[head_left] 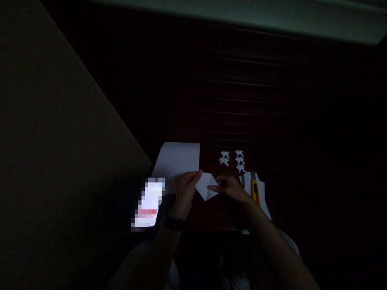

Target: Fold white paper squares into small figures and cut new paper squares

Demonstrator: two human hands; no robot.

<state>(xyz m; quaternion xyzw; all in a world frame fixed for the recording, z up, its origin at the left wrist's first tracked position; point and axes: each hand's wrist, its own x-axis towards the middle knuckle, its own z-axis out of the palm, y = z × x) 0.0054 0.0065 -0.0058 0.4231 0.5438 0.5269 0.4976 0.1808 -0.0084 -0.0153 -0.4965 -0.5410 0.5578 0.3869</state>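
Note:
A small white folded paper (206, 188) lies on a dark wooden surface (272, 121) between my hands. My left hand (185, 188) pinches its left corner, fingers curled, with a dark watch on the wrist. My right hand (230, 188) presses on the paper's right side with the index finger stretched leftward along a fold. A larger white sheet (178, 160) lies flat just behind my left hand.
Several small folded white paper figures (232, 159) sit in two short rows behind my right hand. A yellow utility knife (255, 191) rests on another white sheet (262, 197) at the right. A lit, blurred rectangle (149, 204) glows at the left. The room is very dark.

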